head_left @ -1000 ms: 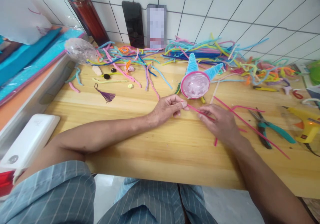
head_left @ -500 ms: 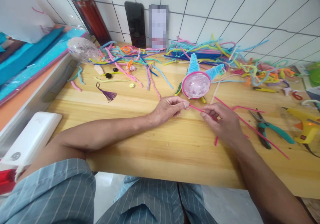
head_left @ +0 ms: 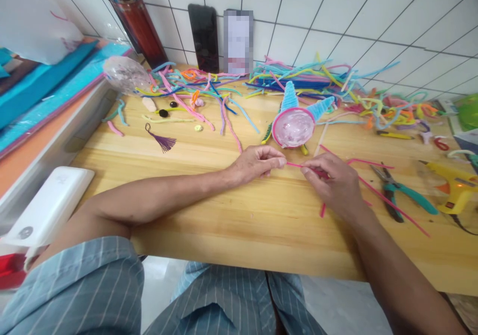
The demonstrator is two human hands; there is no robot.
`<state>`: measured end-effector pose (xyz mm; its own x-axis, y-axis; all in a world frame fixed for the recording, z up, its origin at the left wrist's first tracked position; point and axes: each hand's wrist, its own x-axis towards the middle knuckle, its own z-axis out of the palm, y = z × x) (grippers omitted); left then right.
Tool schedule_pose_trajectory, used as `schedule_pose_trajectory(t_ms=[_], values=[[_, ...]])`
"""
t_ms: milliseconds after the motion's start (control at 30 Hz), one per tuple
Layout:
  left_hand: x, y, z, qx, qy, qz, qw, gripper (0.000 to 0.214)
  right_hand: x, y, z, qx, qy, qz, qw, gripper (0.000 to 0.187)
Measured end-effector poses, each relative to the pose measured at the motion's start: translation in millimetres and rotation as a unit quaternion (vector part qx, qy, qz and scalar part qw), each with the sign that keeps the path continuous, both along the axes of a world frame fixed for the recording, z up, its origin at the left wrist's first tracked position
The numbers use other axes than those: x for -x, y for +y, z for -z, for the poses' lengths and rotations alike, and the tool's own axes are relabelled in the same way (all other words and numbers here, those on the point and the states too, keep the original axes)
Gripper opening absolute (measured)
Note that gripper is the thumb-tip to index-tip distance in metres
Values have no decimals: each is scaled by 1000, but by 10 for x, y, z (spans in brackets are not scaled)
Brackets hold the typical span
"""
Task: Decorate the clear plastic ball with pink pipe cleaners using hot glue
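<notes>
A short stretch of pink pipe cleaner (head_left: 294, 165) runs between my two hands, just above the table. Its left end is pinched by the thumb and fingers of my left hand (head_left: 257, 166). My right hand (head_left: 332, 175) is closed on the other part, which partly disappears under the fingers. Behind the hands sits a craft piece (head_left: 294, 128), a clear bowl shape with a pink rim and two light-blue wrapped points. More pink pipe cleaners (head_left: 396, 205) lie beside and beneath my right hand.
Teal-handled pliers (head_left: 403, 195) and a yellow glue gun (head_left: 457, 185) lie at the right. Heaped pipe cleaners (head_left: 298, 78) line the tiled wall, where two phones (head_left: 204, 39) lean. A purple tassel (head_left: 162, 140) is at left, a white power bank (head_left: 52, 205) nearer me.
The stretch of pink pipe cleaner between my hands now lies more level. My left hand has shifted slightly right and down, while the right keeps its grip nearly in place.
</notes>
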<state>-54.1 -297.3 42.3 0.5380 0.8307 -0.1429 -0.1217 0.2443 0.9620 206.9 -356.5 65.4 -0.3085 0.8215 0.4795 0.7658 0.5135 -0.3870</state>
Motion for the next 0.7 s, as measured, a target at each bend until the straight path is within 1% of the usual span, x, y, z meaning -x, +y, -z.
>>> schedule_pose_trajectory(t_ms=[100, 200, 400, 600, 700], values=[[7, -6, -38, -2, 9, 12, 1000, 36, -1, 3, 17, -3, 2, 10, 1000, 13], [0, -14, -62, 8, 28, 4, 1000, 40, -6, 6, 28, 4, -1, 14, 1000, 14], [-33, -29, -64, 20, 48, -22, 998, 22, -21, 18, 19, -4, -1, 4, 1000, 14], [-30, -47, -111, 19, 67, -25, 997, 21, -39, 39, 35, -48, -1, -18, 999, 12], [-28, -48, -109, 13, 74, -24, 997, 22, -46, 46, 82, -42, 4, -18, 999, 10]])
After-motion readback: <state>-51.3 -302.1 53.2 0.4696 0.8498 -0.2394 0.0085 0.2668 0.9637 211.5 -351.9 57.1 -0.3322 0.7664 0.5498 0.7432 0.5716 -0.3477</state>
